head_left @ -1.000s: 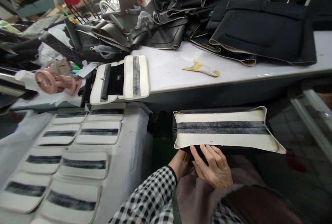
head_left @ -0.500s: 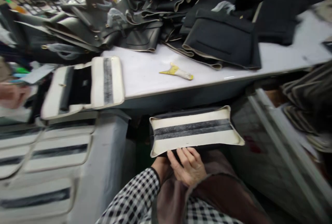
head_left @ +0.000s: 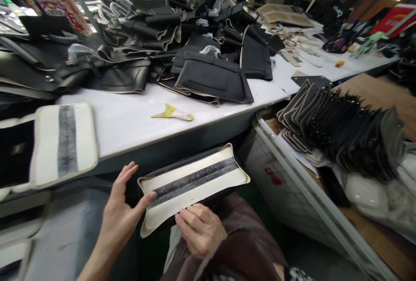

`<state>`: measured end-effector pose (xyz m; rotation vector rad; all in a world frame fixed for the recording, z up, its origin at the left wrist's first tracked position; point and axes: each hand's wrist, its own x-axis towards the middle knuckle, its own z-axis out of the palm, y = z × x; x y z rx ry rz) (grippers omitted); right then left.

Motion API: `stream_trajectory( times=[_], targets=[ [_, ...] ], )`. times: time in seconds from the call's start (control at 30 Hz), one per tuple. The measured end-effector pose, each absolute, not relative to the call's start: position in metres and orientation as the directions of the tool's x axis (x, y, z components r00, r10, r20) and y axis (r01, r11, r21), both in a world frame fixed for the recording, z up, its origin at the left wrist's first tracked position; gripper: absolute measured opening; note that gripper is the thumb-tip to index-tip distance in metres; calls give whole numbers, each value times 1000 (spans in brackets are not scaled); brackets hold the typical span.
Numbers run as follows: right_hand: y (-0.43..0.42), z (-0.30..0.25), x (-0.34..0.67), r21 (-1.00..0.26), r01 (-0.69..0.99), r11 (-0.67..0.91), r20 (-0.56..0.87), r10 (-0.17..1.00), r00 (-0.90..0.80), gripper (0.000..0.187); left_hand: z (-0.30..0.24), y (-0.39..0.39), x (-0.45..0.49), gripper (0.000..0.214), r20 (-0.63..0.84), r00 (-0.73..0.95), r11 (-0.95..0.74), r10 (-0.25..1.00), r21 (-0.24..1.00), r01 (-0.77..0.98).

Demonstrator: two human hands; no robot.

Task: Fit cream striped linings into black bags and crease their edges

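Head view: your left grip is spread wide, released, with only the thumb tip touching the left end of the cream panel with its grey stripe. Your right grip is curled on the panel's near edge, grasping it tilted over your lap, just below the tabletop edge. A yellow scraper lies on the tabletop near black leather pieces

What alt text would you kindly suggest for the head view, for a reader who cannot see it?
A cream panel with a dark grey stripe is gripped at its near edge by the right hand, while the open left hand touches its left end. Beyond, a white table bears black pieces.
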<state>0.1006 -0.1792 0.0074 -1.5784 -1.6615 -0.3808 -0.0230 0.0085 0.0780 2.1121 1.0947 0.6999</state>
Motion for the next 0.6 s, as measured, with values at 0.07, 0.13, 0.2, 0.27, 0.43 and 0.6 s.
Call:
stream_trajectory(
  times=[0.07, 0.13, 0.2, 0.27, 0.43, 0.6],
  targets=[
    [-179, 16, 106, -312, 925, 218, 724, 685, 83, 28, 98, 7, 0, 70, 237, 764, -706, 601, 605, 368],
    [-179, 26, 110, -318, 916, 246, 722, 689, 66, 27, 108, -1, 28, 76, 197, 905, -849, 376, 465, 251],
    [-179, 32, 114, -331, 905, 266, 711, 701, 54, 27, 109, -11, 58, 87, 124, 968, -912, 218, 380, 157],
    [-179, 36, 118, -340, 897, 283, 708, 705, 46, 27, 102, -21, 85, 97, 79, 990, -935, 118, 345, 84],
    [-178, 43, 128, -348, 850, 395, 705, 708, -40, 22, 85, -33, 128, 104, 61, 998, -934, 18, 359, -5],
    [-178, 69, 157, -290, 857, 426, 699, 706, -114, 28, 91, -31, 136, 96, 108, 994, -924, -34, 377, -72]
  ],
)
